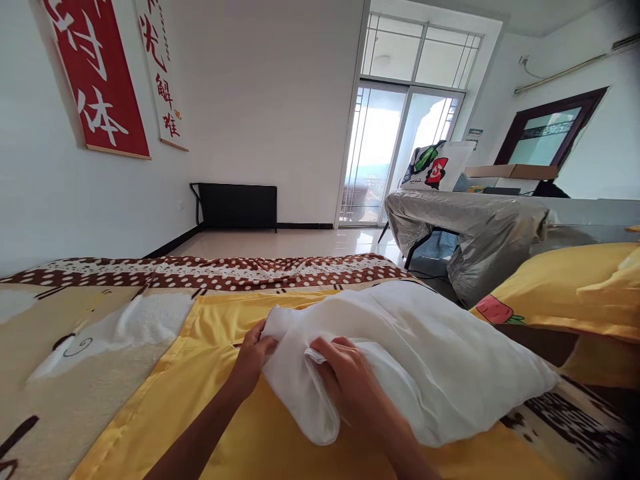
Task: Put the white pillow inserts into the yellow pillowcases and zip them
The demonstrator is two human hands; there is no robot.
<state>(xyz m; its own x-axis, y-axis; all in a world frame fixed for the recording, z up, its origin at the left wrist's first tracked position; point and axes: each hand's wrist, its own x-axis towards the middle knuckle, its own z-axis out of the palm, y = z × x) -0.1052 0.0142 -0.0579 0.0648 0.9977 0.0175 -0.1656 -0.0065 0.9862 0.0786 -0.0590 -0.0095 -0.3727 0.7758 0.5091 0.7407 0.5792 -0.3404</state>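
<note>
A plump white pillow point(440, 353) lies on a yellow cloth point(210, 373) spread over the bed. My left hand point(251, 359) grips the pillow's left end near its far corner, thumb on top. My right hand point(353, 377) is closed on a folded edge of the same white pillow, a little right of the left hand. Between the hands the white fabric folds over and hangs toward me. The fingertips of both hands are partly hidden by the fabric.
A patterned blanket point(100, 340) covers the bed. A yellow pillow point(560, 280) lies at the right. Beyond stands a table under grey plastic sheeting point(490, 233), bearing a printed bag point(435, 167) and a cardboard box point(515, 172). A black folded panel point(237, 205) leans against the far wall.
</note>
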